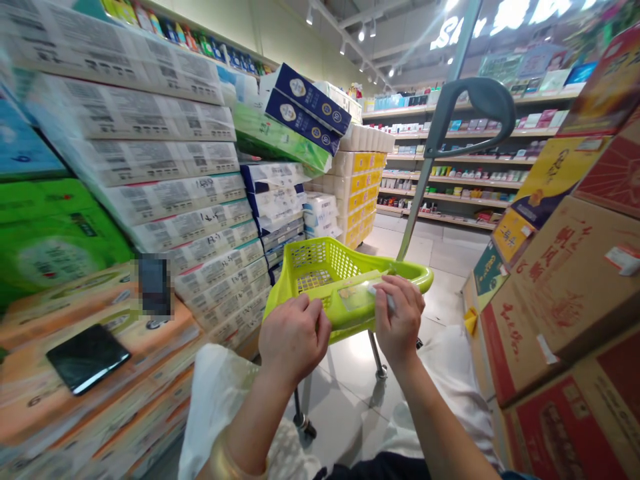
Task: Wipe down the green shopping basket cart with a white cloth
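A lime-green plastic shopping cart basket [345, 259] on metal legs with casters stands in front of me, between my knees. My left hand [295, 333] is closed over the near left edge of the basket. On its near side is a flat panel with a clear-covered label [353, 292]. My right hand [400, 313] rests at the right end of that panel, fingers bent together around a small white thing [373, 289], mostly hidden, whose kind I cannot make out. A grey pole with a loop handle [470, 117] rises behind the basket's right side.
Stacked wrapped tissue packs [190, 193] rise on the left. A dark phone-like device [89, 358] lies on orange packs [30, 393] near a blurred-out patch. Cardboard cartons [560, 280] are piled on the right. Stocked shelves [450, 160] stand at the back beyond the tiled floor.
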`<action>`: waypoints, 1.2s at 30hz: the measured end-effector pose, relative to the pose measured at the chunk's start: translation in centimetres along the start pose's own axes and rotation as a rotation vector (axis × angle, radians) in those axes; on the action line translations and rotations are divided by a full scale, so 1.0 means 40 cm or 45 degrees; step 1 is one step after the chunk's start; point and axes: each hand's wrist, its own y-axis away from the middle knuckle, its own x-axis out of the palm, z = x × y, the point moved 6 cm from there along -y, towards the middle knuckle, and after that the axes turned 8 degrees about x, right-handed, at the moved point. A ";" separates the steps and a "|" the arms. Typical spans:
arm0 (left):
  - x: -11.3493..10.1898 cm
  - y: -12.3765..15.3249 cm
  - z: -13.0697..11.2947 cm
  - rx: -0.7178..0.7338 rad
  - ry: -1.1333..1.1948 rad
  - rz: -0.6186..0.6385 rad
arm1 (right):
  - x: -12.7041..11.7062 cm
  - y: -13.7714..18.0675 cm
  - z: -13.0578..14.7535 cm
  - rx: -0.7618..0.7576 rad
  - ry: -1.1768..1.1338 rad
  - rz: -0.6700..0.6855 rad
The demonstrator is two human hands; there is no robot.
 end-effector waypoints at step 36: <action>0.002 0.004 0.005 0.068 -0.032 -0.162 | 0.038 0.001 0.089 -0.070 0.028 0.280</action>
